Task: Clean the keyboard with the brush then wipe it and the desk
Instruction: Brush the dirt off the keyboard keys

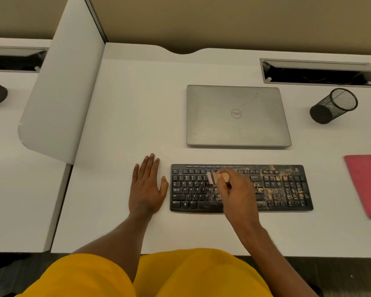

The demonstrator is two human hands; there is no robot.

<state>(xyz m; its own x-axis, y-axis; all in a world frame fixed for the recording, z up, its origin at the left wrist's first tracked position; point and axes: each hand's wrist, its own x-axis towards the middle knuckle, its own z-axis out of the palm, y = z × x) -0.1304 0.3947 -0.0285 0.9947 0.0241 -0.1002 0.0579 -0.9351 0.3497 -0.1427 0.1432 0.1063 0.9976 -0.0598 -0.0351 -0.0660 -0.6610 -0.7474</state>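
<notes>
Two hands: my right hand [237,195] pinches the wooden brush [220,177], pale bristles over the black keyboard [287,190], whose right half is speckled with tan grit. My left hand [146,189] lies flat, fingers straight, on the smooth white bench [137,103] beside it.

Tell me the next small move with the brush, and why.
Probably sweep the brush rightward: the right hand holds it over the middle keys, and tan crumbs cover the right half of the keyboard, while the left half looks clean.
</notes>
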